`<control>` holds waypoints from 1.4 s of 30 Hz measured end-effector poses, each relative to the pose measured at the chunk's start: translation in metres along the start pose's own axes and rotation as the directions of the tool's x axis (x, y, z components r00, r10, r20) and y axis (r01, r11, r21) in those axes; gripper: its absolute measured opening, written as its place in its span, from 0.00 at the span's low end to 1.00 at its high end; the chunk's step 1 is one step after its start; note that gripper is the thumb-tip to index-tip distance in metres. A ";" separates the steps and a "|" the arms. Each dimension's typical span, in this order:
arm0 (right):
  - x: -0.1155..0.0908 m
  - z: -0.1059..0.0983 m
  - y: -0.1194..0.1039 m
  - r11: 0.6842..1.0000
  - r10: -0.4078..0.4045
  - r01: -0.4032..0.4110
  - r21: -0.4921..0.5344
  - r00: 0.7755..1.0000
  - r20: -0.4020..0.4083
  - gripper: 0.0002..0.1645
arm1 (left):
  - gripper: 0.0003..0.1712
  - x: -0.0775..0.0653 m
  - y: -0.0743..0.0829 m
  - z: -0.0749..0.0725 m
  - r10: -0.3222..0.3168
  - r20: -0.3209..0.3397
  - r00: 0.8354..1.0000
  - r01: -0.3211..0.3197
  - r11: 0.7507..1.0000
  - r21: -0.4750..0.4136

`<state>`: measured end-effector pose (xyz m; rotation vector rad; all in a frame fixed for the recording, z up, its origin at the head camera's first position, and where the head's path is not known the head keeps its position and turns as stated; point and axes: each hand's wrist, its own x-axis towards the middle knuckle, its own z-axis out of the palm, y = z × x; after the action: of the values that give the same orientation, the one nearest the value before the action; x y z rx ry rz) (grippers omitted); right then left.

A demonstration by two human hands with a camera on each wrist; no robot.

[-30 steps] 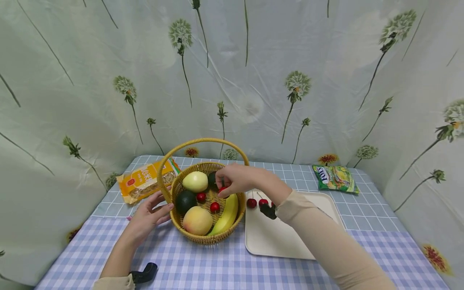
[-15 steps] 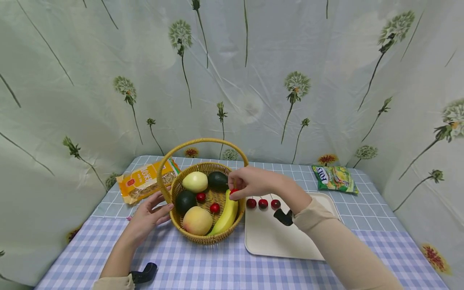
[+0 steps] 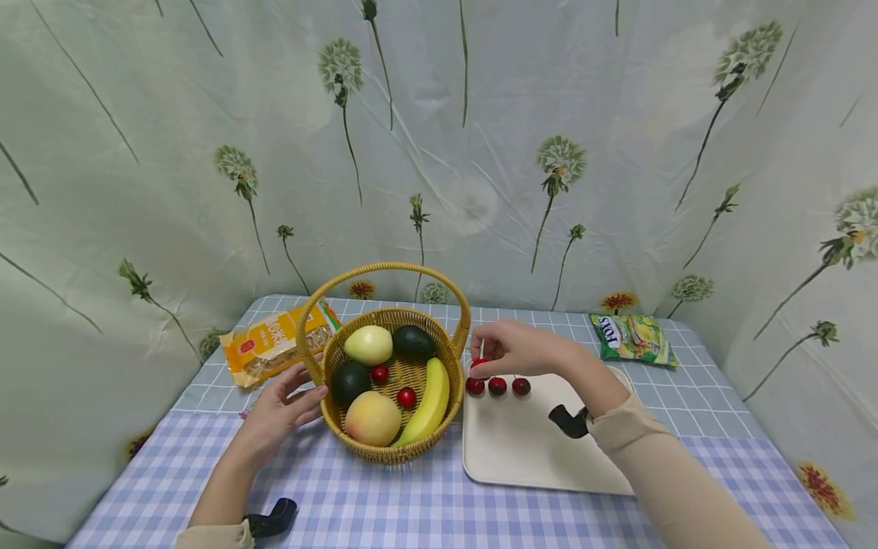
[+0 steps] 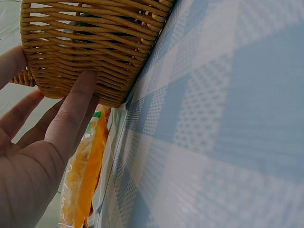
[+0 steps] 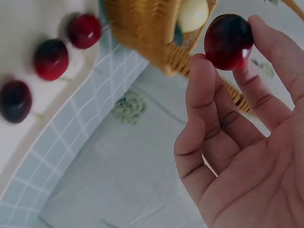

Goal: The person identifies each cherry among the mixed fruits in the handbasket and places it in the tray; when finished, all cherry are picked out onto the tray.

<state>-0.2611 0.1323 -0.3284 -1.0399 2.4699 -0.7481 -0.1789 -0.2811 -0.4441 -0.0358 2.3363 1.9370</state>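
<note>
My right hand [image 3: 517,349] pinches a dark red cherry [image 5: 229,42] between thumb and fingertips, held close over the back left corner of the cream tray [image 3: 535,457]. Three more cherries [image 3: 498,386] lie in a row on that tray. To the left stands a wicker basket [image 3: 387,455] with a tall arched handle. Inside are a peach [image 3: 373,418], a banana [image 3: 430,404], a pale yellow-green fruit [image 3: 369,345], two dark green fruits [image 3: 414,343] and two red cherries [image 3: 406,397]. My left hand [image 3: 277,412] rests extended fingers against the basket's left side.
An orange food packet [image 3: 277,343] lies behind the left hand, close to the basket. At the back right is a green Foxs bag [image 3: 634,340]. A checked cloth [image 3: 384,503] covers the table, and a dandelion-print curtain [image 3: 473,152] hangs right behind it.
My right hand has lifted the cherry out of the basket and carried it right, over the tray's back left corner. The left hand and the basket have stayed in place.
</note>
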 end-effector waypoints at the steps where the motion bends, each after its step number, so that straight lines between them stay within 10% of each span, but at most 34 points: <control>1: -0.002 0.000 0.004 1.000 0.013 -0.013 0.003 1.000 -0.006 0.10 | 0.42 0.000 0.000 0.000 -0.001 -0.001 1.000 0.001 1.000 -0.001; 25: -0.055 0.007 0.111 0.971 0.227 -0.220 0.093 0.971 -0.076 0.10 | 0.42 0.001 0.000 0.001 -0.004 -0.006 1.000 0.004 1.000 0.012; 42: -0.052 0.024 0.126 0.948 0.293 -0.283 0.148 0.955 -0.051 0.11 | 0.41 0.001 -0.002 0.000 0.002 -0.005 1.000 -0.002 1.000 0.010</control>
<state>-0.2832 0.2365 -0.4164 -0.5931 2.5123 -0.8597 -0.1801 -0.2816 -0.4460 -0.0377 2.3504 1.9282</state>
